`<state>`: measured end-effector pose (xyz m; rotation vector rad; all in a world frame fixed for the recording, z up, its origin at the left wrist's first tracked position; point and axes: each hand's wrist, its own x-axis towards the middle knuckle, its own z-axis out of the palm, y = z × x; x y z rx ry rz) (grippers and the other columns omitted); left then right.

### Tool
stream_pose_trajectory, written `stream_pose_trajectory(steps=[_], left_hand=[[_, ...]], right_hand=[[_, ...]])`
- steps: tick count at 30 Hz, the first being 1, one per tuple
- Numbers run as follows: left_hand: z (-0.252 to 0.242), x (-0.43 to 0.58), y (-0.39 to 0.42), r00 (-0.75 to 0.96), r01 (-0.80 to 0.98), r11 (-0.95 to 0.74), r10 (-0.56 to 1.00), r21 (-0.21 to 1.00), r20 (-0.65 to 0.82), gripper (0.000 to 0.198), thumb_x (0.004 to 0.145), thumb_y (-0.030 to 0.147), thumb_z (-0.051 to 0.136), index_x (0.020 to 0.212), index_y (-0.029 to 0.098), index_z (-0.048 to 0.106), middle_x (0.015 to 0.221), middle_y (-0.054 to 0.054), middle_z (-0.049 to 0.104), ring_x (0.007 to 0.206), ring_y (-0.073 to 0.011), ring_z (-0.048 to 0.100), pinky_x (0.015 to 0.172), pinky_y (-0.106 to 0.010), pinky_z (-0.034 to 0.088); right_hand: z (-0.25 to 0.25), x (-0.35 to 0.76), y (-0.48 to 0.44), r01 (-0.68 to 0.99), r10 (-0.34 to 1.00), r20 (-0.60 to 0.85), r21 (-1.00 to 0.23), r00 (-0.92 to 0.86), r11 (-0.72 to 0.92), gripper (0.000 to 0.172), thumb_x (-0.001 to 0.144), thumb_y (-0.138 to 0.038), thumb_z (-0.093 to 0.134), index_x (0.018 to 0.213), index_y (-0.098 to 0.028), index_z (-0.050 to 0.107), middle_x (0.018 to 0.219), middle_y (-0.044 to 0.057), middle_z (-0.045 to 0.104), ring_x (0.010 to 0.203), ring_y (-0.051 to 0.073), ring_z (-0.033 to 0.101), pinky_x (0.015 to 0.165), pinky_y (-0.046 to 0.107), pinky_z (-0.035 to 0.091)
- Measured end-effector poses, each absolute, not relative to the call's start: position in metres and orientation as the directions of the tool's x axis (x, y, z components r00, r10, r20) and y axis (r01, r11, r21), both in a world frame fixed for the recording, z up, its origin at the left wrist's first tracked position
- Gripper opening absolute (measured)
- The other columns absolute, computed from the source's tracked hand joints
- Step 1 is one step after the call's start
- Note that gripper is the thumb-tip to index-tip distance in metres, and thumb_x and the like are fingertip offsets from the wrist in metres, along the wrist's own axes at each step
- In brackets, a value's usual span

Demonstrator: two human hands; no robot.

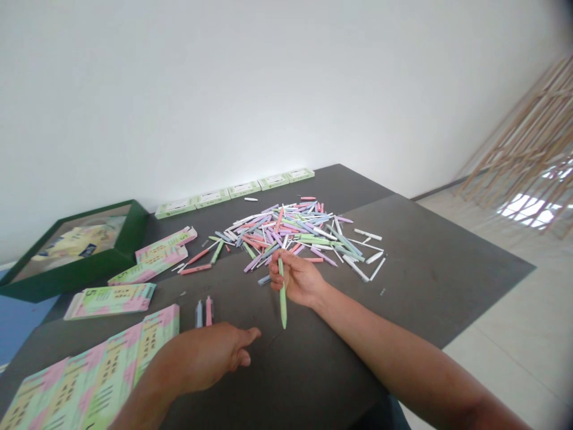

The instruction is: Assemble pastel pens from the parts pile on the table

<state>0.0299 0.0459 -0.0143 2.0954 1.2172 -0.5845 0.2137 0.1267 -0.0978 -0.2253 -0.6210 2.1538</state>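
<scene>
My right hand (298, 278) is closed around a light green pen (282, 298) that points down toward the dark table (425, 263). Just beyond it lies a big pile of pastel pens (293, 234) in pink, green, blue, purple and white. My left hand (219, 352) rests low on the table, fingers loosely stretched toward the right, holding nothing. Just above it lie two pens, one blue (199, 314) and one pink (208, 310), side by side.
Pastel pen boxes (111, 298) lie flat at the left, and several more (89, 382) at the near left corner. A row of green-white boxes (237, 189) lines the back edge by the wall. A dark green tray (71, 251) sits at far left. A wooden rack (528, 149) stands right.
</scene>
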Motion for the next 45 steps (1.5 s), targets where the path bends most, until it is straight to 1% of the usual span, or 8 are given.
stream_pose_trajectory(steps=[7, 13, 18, 25, 32, 36, 41, 45], left_hand=[[-0.016, 0.03, 0.047, 0.492, 0.869, -0.369, 0.591, 0.328, -0.639, 0.046, 0.082, 0.025, 0.042, 0.127, 0.02, 0.051, 0.095, -0.004, 0.07, 0.082, -0.0207, 0.065, 0.062, -0.024, 0.046], [-0.017, 0.031, 0.046, 0.487, 0.873, -0.341, 0.571, 0.349, -0.661, 0.046, 0.081, 0.025, 0.042, 0.126, 0.02, 0.051, 0.094, -0.004, 0.071, 0.08, -0.0192, 0.065, 0.063, -0.023, 0.046], [-0.015, 0.033, 0.046, 0.486, 0.873, -0.352, 0.571, 0.337, -0.662, 0.044, 0.081, 0.024, 0.042, 0.124, 0.019, 0.052, 0.097, -0.005, 0.07, 0.081, -0.02, 0.065, 0.065, -0.024, 0.047], [-0.013, 0.034, 0.047, 0.487, 0.871, -0.369, 0.556, 0.325, -0.674, 0.043, 0.082, 0.026, 0.041, 0.124, 0.018, 0.052, 0.098, -0.007, 0.069, 0.083, -0.0207, 0.065, 0.069, -0.027, 0.048], [-0.018, 0.033, 0.047, 0.479, 0.875, -0.373, 0.572, 0.309, -0.666, 0.044, 0.082, 0.026, 0.041, 0.124, 0.02, 0.052, 0.097, -0.006, 0.069, 0.083, -0.0203, 0.065, 0.067, -0.025, 0.048], [-0.014, 0.04, 0.049, 0.481, 0.87, -0.402, 0.565, 0.286, -0.67, 0.043, 0.082, 0.025, 0.041, 0.123, 0.017, 0.053, 0.096, -0.008, 0.07, 0.084, -0.022, 0.065, 0.067, -0.026, 0.048], [-0.016, 0.048, 0.052, 0.476, 0.864, -0.433, 0.531, 0.258, -0.701, 0.043, 0.083, 0.026, 0.04, 0.122, 0.013, 0.053, 0.097, -0.011, 0.07, 0.087, -0.0244, 0.065, 0.067, -0.027, 0.048], [-0.014, 0.05, 0.05, 0.461, 0.876, -0.404, 0.544, 0.263, -0.701, 0.045, 0.085, 0.029, 0.04, 0.126, 0.014, 0.05, 0.099, -0.01, 0.069, 0.088, -0.0236, 0.065, 0.071, -0.027, 0.048]], right_hand=[[-0.096, 0.215, 0.126, -0.705, 0.793, 0.069, -0.509, -0.605, -0.494, 0.012, 0.087, -0.027, 0.042, 0.081, -0.021, 0.05, 0.054, -0.005, 0.044, 0.041, 0.006, 0.029, 0.042, 0.019, 0.019], [-0.094, 0.216, 0.126, -0.651, 0.747, 0.001, -0.493, -0.665, -0.578, 0.024, 0.086, -0.036, 0.037, 0.077, -0.019, 0.052, 0.045, -0.006, 0.036, 0.038, 0.008, 0.027, 0.039, 0.02, 0.019], [-0.095, 0.218, 0.129, -0.656, 0.754, -0.053, -0.456, -0.654, -0.601, 0.018, 0.08, -0.029, 0.037, 0.073, -0.02, 0.051, 0.039, -0.008, 0.03, 0.034, 0.008, 0.021, 0.037, 0.02, 0.015], [-0.094, 0.218, 0.13, -0.648, 0.759, -0.095, -0.461, -0.644, -0.607, 0.02, 0.079, -0.033, 0.038, 0.072, -0.02, 0.051, 0.039, -0.008, 0.03, 0.033, 0.008, 0.02, 0.036, 0.02, 0.016], [-0.096, 0.219, 0.131, -0.676, 0.767, -0.045, -0.442, -0.64, -0.59, 0.019, 0.081, -0.032, 0.039, 0.069, -0.02, 0.05, 0.039, -0.008, 0.028, 0.034, 0.008, 0.019, 0.036, 0.02, 0.015], [-0.097, 0.219, 0.131, -0.7, 0.779, -0.036, -0.414, -0.626, -0.582, 0.025, 0.082, -0.037, 0.037, 0.072, -0.019, 0.051, 0.043, -0.007, 0.032, 0.036, 0.008, 0.024, 0.038, 0.02, 0.019], [-0.098, 0.217, 0.132, -0.727, 0.802, -0.044, -0.397, -0.595, -0.561, 0.014, 0.079, -0.026, 0.04, 0.075, -0.018, 0.05, 0.05, -0.004, 0.042, 0.042, 0.009, 0.037, 0.043, 0.021, 0.03], [-0.099, 0.216, 0.134, -0.729, 0.835, -0.091, -0.443, -0.543, -0.522, 0.013, 0.082, -0.022, 0.041, 0.084, -0.017, 0.052, 0.057, -0.002, 0.054, 0.05, 0.011, 0.051, 0.05, 0.024, 0.041]])
